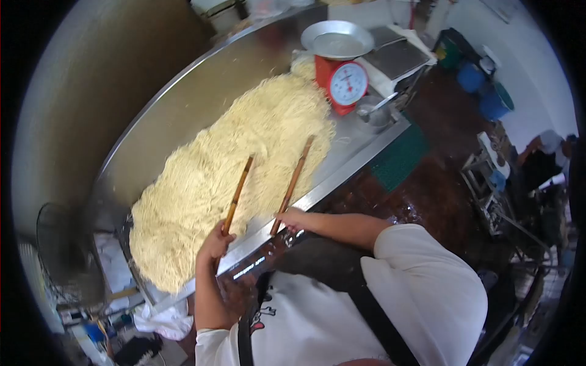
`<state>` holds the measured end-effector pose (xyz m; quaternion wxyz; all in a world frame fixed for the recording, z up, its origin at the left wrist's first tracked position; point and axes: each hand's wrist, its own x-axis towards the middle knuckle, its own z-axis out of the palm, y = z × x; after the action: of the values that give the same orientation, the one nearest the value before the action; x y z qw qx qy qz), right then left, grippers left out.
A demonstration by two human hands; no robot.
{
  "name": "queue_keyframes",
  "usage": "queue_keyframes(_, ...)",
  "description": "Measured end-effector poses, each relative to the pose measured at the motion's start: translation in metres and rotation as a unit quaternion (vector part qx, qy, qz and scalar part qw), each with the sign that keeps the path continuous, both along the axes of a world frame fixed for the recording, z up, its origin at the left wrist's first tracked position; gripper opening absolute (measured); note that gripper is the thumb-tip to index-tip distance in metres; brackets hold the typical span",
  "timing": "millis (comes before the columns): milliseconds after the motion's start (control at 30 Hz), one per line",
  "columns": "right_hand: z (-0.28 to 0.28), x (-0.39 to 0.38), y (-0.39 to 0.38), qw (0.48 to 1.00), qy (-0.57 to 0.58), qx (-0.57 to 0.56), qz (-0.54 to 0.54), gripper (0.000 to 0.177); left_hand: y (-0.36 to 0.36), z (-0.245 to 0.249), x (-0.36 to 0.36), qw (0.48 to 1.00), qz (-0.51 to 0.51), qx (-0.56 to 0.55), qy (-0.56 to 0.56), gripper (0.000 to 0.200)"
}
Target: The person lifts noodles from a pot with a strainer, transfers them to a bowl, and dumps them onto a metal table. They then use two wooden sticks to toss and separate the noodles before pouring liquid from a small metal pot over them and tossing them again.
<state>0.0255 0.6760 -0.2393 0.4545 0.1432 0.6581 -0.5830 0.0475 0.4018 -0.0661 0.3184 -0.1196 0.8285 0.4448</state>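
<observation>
A large heap of pale yellow noodles (226,165) lies spread over a long metal table (360,155). My left hand (215,243) is closed around a brown wooden stick (239,192), whose far end rests on or just over the noodles. Farther right, my right hand (292,219) grips a second wooden stick (296,174) near its lower end, at the table's front edge. That stick's far end points away from me over the right part of the heap. The two sticks are apart and roughly parallel.
A red scale (348,83) with a metal pan stands at the table's far right end, beside a metal pot (373,114). A fan (67,250) is at the left. Blue buckets (495,102), a green mat (400,155) and another person (543,160) are to the right.
</observation>
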Motion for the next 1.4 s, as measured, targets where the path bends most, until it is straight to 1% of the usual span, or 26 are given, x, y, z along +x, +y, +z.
queue_keyframes(33,0.01,0.001,0.002,0.998,0.051,0.035,0.029,0.046,-0.013,0.008,0.005,1.0,0.007,-0.028,0.005,0.061)
queue_keyframes(67,0.001,-0.001,-0.002,0.962,0.187,0.129,0.151,0.038,-0.018,0.022,0.01,0.999,0.025,-0.038,0.007,0.065)
queue_keyframes(100,-0.009,-0.003,-0.005,0.886,0.318,0.214,0.262,0.029,-0.023,0.029,0.011,0.997,0.026,-0.06,0.033,0.06)
queue_keyframes(167,0.025,0.014,-0.007,0.863,0.39,0.285,0.146,0.028,-0.027,0.02,0.009,0.993,0.057,-0.087,0.051,0.055)
queue_keyframes(200,0.021,0.012,-0.01,0.837,0.42,0.29,0.199,0.03,-0.025,0.014,0.009,0.993,0.061,-0.087,0.046,0.054)
queue_keyframes(300,0.012,0.021,-0.009,0.767,0.508,0.253,0.3,0.025,-0.001,0.001,0.016,0.995,0.062,-0.069,0.037,0.054)
queue_keyframes(367,0.022,0.025,-0.01,0.755,0.489,0.262,0.351,0.026,0.007,-0.008,0.023,0.997,0.064,-0.023,0.026,0.056)
queue_keyframes(433,0.026,0.016,-0.013,0.737,0.477,0.282,0.388,0.028,0.012,-0.005,0.029,0.997,0.07,-0.005,0.021,0.058)
queue_keyframes(467,0.021,0.012,-0.016,0.73,0.492,0.276,0.387,0.026,0.012,-0.002,0.033,0.997,0.08,0.009,0.016,0.058)
queue_keyframes(567,0.029,-0.005,-0.019,0.593,0.577,0.3,0.474,0.02,-0.004,0.0,0.04,0.992,0.119,0.035,0.019,0.058)
queue_keyframes(600,0.042,-0.006,-0.016,0.545,0.639,0.329,0.431,0.019,-0.01,0.003,0.044,0.99,0.134,0.042,0.02,0.058)
queue_keyframes(700,0.042,-0.019,-0.01,0.508,0.711,0.305,0.379,0.018,-0.023,0.006,0.055,0.986,0.153,0.048,0.038,0.056)
queue_keyframes(733,0.037,-0.022,-0.008,0.499,0.737,0.246,0.385,0.017,-0.027,0.004,0.06,0.986,0.155,0.05,0.037,0.056)
queue_keyframes(833,0.022,-0.005,-0.012,0.505,0.704,0.212,0.453,0.015,-0.036,-0.006,0.074,0.986,0.149,0.069,0.036,0.053)
queue_keyframes(867,0.018,0.002,-0.018,0.502,0.695,0.246,0.452,0.015,-0.037,-0.009,0.077,0.986,0.146,0.074,0.037,0.052)
queue_keyframes(967,0.025,-0.006,-0.026,0.489,0.694,0.23,0.475,0.015,-0.043,-0.01,0.085,0.986,0.143,0.086,0.028,0.051)
queue_keyframes(1000,0.039,-0.01,-0.03,0.491,0.703,0.23,0.461,0.016,-0.046,-0.01,0.087,0.984,0.147,0.095,0.025,0.051)
queue_keyframes(1067,0.093,-0.024,-0.042,0.495,0.719,0.231,0.429,0.017,-0.053,-0.006,0.088,0.982,0.156,0.105,0.024,0.053)
queue_keyframes(1133,0.173,-0.048,-0.053,0.594,0.682,0.226,0.362,0.023,-0.062,-0.004,0.087,0.979,0.166,0.113,0.024,0.055)
queue_keyframes(1167,0.246,-0.051,-0.047,0.652,0.644,0.246,0.317,0.025,-0.066,-0.007,0.087,0.979,0.168,0.115,0.024,0.054)
queue_keyframes(1200,0.271,-0.066,-0.041,0.693,0.637,0.27,0.204,0.026,-0.07,-0.009,0.085,0.978,0.17,0.116,0.024,0.054)
queue_keyframes(1233,0.301,-0.086,-0.03,0.67,0.673,0.286,0.128,0.026,-0.072,-0.01,0.084,0.978,0.172,0.116,0.025,0.054)
queue_keyframes(1267,0.334,-0.098,-0.014,0.673,0.667,0.319,0.033,0.026,-0.071,-0.008,0.083,0.979,0.164,0.119,0.028,0.054)
queue_keyframes(1300,0.37,-0.098,0.003,0.634,0.702,0.317,-0.059,0.025,-0.069,-0.005,0.082,0.98,0.16,0.118,0.022,0.054)
queue_keyframes(1367,0.409,-0.102,0.042,0.735,0.639,0.134,-0.181,0.051,-0.065,-0.004,0.078,0.981,0.154,0.116,0.01,0.054)
queue_keyframes(1400,0.407,-0.103,0.056,0.702,0.676,0.119,-0.19,0.042,-0.063,-0.005,0.076,0.983,0.147,0.111,0.007,0.056)
